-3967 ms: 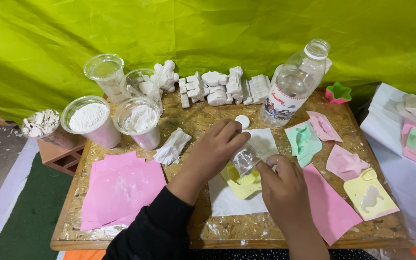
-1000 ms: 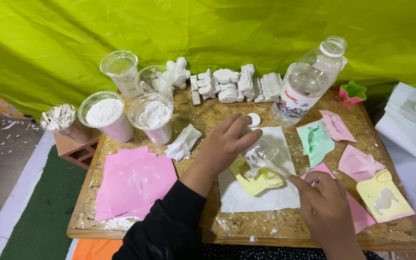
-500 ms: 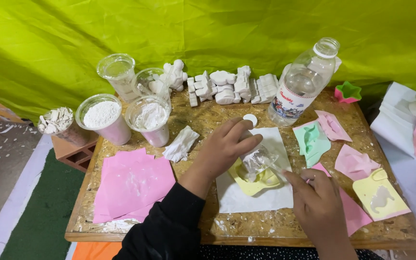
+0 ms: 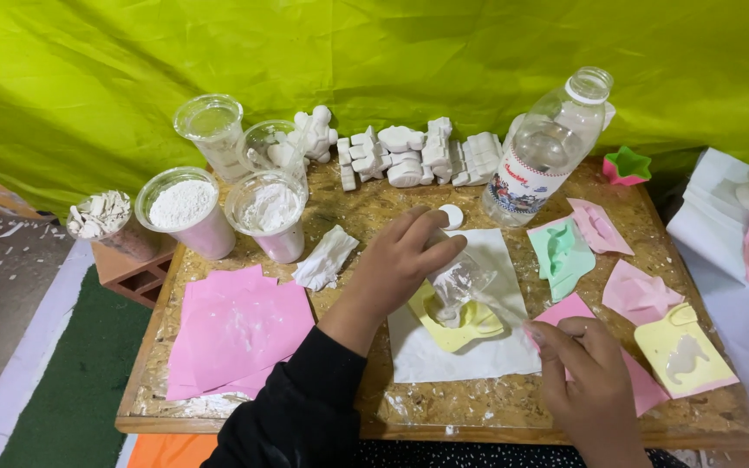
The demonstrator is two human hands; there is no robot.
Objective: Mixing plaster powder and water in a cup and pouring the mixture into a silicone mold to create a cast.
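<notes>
Clear plastic cup (image 4: 459,279), centre of frame: tipped over a yellow mould (image 4: 454,319), whitish content at its lower end. The mould lies on a white paper sheet (image 4: 465,360) on the chipboard table (image 4: 366,217).

Left hand (image 4: 405,258): fingers curled around the tilted cup, gripping it from above.

Right hand (image 4: 584,364), lower right: fingers pinched narrow on a thin stick (image 4: 503,305) whose far end reaches to the cup's mouth.

Containers, upper left:
- 2 clear cups (image 4: 185,208) holding white powder, side by side.
- 1 clear cup (image 4: 211,126) behind them, contents unclear.
- 1 further cup (image 4: 269,146), partly hidden; contents cannot be told.
- 1 tub of white broken pieces (image 4: 101,217) at the table's left edge.

Upper right: clear plastic bottle (image 4: 546,147), uncapped, leaning, seemingly near empty; white cap (image 4: 451,216) just below it.

Top centre: row of white plaster casts (image 4: 418,154).

Right: green mould (image 4: 561,253), pink moulds (image 4: 636,293), yellow mould with white fill (image 4: 683,351).

Left: pink sheets (image 4: 237,334), dusted white; crumpled white tissue (image 4: 326,257).
</notes>
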